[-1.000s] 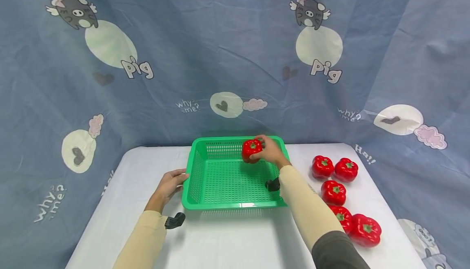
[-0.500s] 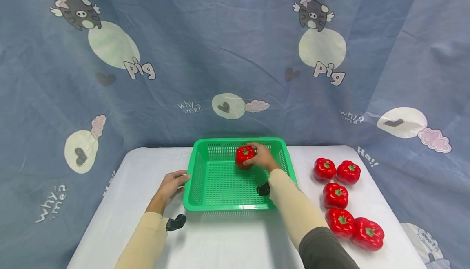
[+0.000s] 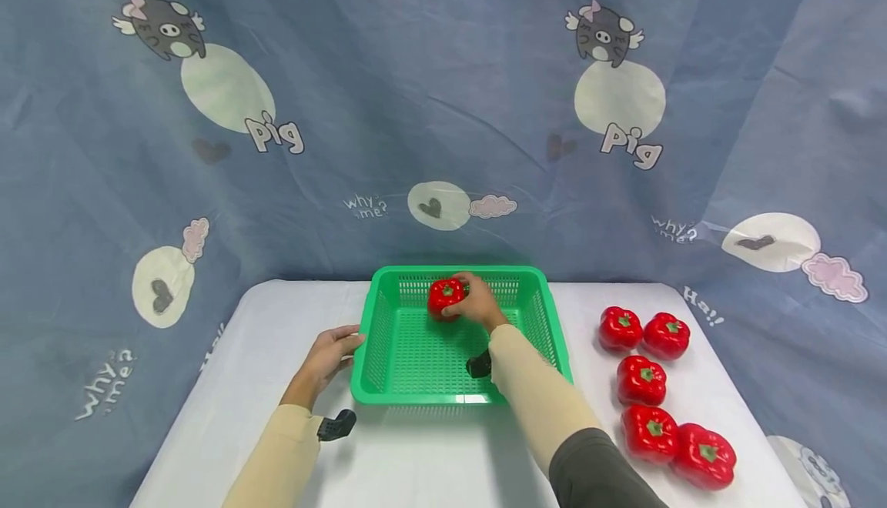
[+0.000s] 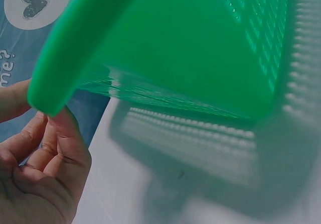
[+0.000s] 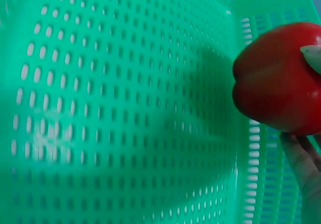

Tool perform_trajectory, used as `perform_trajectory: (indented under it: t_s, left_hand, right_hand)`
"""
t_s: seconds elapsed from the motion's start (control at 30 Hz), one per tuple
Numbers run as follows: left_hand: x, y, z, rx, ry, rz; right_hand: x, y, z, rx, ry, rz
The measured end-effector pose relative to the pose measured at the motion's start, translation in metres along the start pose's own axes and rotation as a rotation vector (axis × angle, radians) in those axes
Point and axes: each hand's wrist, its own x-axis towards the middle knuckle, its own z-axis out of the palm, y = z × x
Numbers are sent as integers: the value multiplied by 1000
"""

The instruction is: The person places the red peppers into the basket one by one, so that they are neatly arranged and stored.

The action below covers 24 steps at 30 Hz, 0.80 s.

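Note:
A green plastic basket (image 3: pixel 416 399) with slotted walls stands on the white table. At its left side my left hand (image 3: pixel 329 358) pinches the rim; the left wrist view shows thumb and fingers (image 4: pixel 65 141) on either side of the green edge. My right hand (image 3: pixel 480 304) reaches over the basket and holds a red bell pepper (image 3: pixel 443 299) near the back wall. In the right wrist view the pepper (image 5: pixel 281 78) hangs over the slotted floor (image 5: pixel 125 103), with a finger (image 5: pixel 301 163) under it and the green stem at the right edge.
Several more red bell peppers (image 3: pixel 640 379) lie in a loose group on the table (image 3: pixel 443 469), right of the basket. A blue curtain (image 3: pixel 443 108) with pig prints hangs right behind the table's far edge.
My right hand has carried the pepper leftward and a little lower along the basket's back wall. The left hand has stayed at the rim. The head view has shifted slightly.

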Motion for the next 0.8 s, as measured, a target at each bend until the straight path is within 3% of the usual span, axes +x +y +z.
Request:
perform_trajectory:
  t_s: [0.33, 0.8]
  left_hand:
    - [0, -2, 2, -2, 8, 0]
    - [1, -1, 2, -3, 12, -2]
  right_hand:
    - [1, -11, 26, -26, -39, 0]
    - [8, -15, 56, -33, -7, -23]
